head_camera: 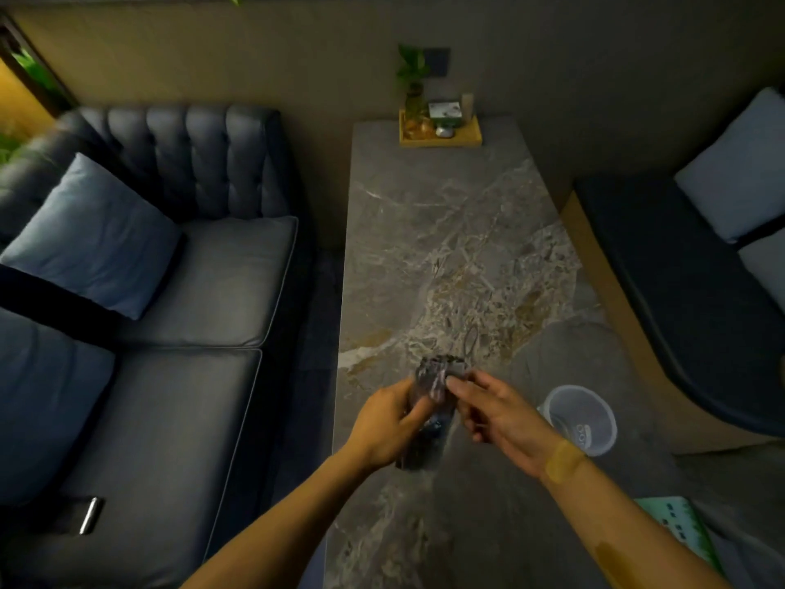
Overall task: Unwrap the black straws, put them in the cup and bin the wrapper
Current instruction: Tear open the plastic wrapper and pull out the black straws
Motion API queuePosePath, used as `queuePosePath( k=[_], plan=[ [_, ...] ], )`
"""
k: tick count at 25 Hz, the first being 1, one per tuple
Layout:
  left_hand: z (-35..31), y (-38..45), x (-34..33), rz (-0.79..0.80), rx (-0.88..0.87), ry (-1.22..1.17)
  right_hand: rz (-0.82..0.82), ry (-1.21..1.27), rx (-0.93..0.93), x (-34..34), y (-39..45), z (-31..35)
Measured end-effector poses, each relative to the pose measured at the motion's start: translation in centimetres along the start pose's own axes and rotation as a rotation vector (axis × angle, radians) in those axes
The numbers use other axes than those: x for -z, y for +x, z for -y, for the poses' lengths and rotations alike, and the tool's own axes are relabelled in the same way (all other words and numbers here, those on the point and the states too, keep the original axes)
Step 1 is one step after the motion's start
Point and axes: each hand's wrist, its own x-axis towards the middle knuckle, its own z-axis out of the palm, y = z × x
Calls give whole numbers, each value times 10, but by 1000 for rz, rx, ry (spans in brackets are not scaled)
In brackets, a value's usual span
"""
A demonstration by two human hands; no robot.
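Both hands work above the worktop (446,231): my left hand (388,423) clamps the bundle of black straws (424,440), my right hand (488,408) pinches the wrapper (433,376) top. Crinkly, slippery film; light bundle. The cup (603,444) stands just right.

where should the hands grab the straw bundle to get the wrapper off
Hold the straw bundle around its lower half with the left hand, coming from the left, since it stands roughly upright over the table. The right hand should probably pinch the loose, crinkled wrapper at the top end from the right and peel downward.
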Motion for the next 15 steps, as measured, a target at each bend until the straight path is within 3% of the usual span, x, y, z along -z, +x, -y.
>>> queuePosePath(
  k=[3, 9, 11, 15],
  plan=[
    [-14, -10, -4, 96, 95, -301, -113, -180, 98, -4, -15, -2],
    [-46, -35, -15, 305, 146, -522, -148, -54, 190, 1, -39, -10],
    [-54, -43, -16, 282, 173, -531, -149, -60, 187, 10, -45, -10],
    [-74, -40, -14, 210, 329, -775, -25, -129, 137, 26, -60, -8]
  ],
)
